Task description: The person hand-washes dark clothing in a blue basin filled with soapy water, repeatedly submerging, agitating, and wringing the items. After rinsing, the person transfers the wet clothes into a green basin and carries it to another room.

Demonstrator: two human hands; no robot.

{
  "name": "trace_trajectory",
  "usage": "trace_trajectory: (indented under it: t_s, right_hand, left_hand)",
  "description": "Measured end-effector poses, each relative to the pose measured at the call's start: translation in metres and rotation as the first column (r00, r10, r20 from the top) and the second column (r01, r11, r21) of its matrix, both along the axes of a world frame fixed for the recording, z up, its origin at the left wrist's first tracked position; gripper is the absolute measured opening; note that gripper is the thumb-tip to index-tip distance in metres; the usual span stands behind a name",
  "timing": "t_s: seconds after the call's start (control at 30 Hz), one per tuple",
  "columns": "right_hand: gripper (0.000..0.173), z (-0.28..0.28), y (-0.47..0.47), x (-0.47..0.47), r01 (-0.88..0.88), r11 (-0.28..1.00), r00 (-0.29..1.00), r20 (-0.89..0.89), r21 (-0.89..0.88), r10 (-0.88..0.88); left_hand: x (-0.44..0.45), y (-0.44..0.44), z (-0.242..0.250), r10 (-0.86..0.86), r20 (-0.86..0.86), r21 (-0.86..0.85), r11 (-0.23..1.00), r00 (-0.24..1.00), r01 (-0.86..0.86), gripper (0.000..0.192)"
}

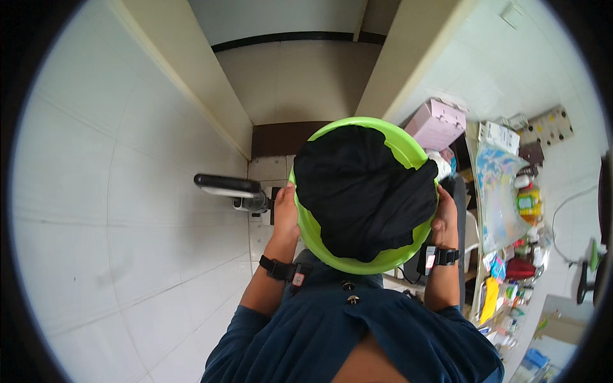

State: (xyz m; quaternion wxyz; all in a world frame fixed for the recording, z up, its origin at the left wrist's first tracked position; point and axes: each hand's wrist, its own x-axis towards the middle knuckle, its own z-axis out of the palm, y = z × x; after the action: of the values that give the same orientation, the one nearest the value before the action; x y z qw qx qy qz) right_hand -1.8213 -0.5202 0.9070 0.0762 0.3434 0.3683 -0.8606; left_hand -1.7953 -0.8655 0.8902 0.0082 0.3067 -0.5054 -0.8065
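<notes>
A round lime-green plastic basin [368, 267] is held up in front of my body. Black cloth [364, 191] lies bunched in it, and on the right a fold of it reaches up over the rim. My left hand [286, 213] grips the basin's left side, with the thumb up at the rim. On the opposite side my right hand [445, 210] grips the rim close to the cloth's edge. The fingers of both hands are largely hidden under the basin. Each wrist wears a black strap with a small device.
A doorway with a dark brown threshold [275, 139] lies ahead, between two door jambs. A black-handled upright appliance [227, 186] stands by the left wall. At right are a pink box [437, 125] and a long table with a patterned plastic cover [500, 196], bottles and packets.
</notes>
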Motion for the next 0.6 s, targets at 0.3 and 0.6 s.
trace_trajectory:
  t_s: [0.3,0.6]
  right_hand:
    - [0.028,0.005,-0.032,-0.255,-0.236,0.971,0.970,-0.053,0.028,0.237]
    - [0.028,-0.002,-0.112,-0.448,-0.465,0.885,0.885,-0.027,0.013,0.465]
  left_hand:
    - [-0.176,-0.009,-0.007,0.195,0.024,0.010,0.981,0.980,-0.195,0.032]
    - [-0.288,-0.055,-0.002,0.408,0.027,0.075,0.910,0.913,-0.409,0.031]
